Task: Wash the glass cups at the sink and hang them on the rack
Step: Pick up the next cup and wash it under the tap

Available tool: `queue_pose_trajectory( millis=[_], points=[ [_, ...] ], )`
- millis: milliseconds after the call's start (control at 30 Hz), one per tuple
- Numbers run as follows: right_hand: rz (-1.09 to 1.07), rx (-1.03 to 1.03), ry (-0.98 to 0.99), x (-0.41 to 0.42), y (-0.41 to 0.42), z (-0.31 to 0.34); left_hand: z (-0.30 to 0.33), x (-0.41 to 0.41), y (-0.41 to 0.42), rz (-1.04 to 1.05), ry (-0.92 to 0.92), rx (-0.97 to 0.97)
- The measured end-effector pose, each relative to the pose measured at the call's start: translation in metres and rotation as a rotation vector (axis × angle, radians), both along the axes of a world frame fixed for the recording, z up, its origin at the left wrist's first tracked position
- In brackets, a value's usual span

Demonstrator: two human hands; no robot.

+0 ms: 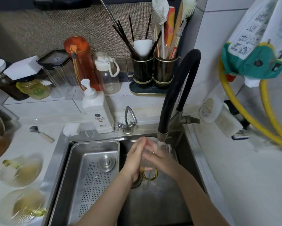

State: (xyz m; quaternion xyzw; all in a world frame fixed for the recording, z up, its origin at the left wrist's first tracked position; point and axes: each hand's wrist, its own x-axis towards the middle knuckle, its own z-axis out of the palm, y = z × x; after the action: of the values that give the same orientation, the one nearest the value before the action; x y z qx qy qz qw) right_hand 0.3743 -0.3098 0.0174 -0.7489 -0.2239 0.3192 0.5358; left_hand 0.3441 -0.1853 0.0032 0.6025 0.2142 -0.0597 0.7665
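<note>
Bare forearms, seemingly ringless hands [150, 158], sleeves unseen.

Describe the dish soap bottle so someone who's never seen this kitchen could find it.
Start at the steel sink and look at the ledge behind its back rim. Just left of the small chrome tap stands the soap bottle: square, opaque white, with a pump top, unlike the clear and orange bottles further back.

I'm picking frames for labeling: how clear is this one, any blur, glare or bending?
Head view: the glass cup between the left hand and right hand is hard to outline, being clear and under running water; dishes at the left edge are smeared; wide-angle bending curves the sink rim; lighting is soft, without harsh glare.
</note>
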Motion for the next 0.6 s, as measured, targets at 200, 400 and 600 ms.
queue_pose_trajectory(
  millis=[200, 400, 600],
  points=[
    [0.033, -0.219, -0.139, -0.002, -0.007, -0.004, 0.005, 0.0, 0.003, 0.022, 0.064, -0.033],
    [-0.13, 0.166, 0.126, -0.011, -0.007, 0.008, 0.011, -0.004, 0.005, -0.063, 0.003, -0.09],
    [-0.245, 0.286, 0.263, -0.013, -0.011, 0.001, 0.01, -0.019, 0.006, -0.174, -0.165, 0.061]
  ],
)
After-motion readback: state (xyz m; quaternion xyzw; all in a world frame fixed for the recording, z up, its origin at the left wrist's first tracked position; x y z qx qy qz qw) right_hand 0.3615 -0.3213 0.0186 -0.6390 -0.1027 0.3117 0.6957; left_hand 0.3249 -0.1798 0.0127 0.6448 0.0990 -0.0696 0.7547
